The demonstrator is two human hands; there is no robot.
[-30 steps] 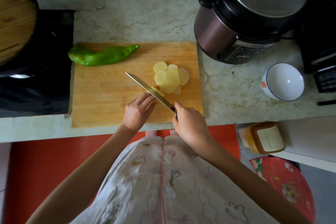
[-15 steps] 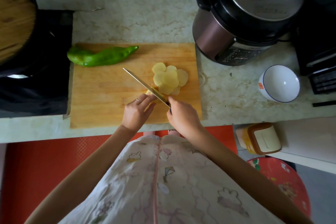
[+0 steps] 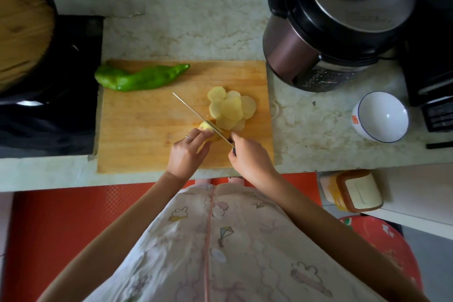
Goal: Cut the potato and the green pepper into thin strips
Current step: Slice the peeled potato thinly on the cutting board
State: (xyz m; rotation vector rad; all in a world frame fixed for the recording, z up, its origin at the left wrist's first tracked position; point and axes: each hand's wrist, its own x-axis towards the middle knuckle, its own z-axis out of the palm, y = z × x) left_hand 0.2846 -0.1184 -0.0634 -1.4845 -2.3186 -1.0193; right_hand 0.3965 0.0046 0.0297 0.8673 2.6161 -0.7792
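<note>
Board (image 3: 147,135) on worktop (image 3: 186,32). Potato stub (image 3: 205,127) near board's front centre, under the knife (image 3: 196,115); slices (image 3: 230,110) fanned just beyond it. Left hand (image 3: 186,154) curls its fingertips on the stub. Right hand (image 3: 250,159) grips the knife handle, blade angled across the stub.

Pepper (image 3: 139,77) whole, at the far left edge of the board.

Judgement: stub firm, wet and slippery, with little room left; hold low, knuckles to the blade. Slices thin, likely to slide when stacked. Pepper light, hollow, waxy; pin the thick end.
</note>
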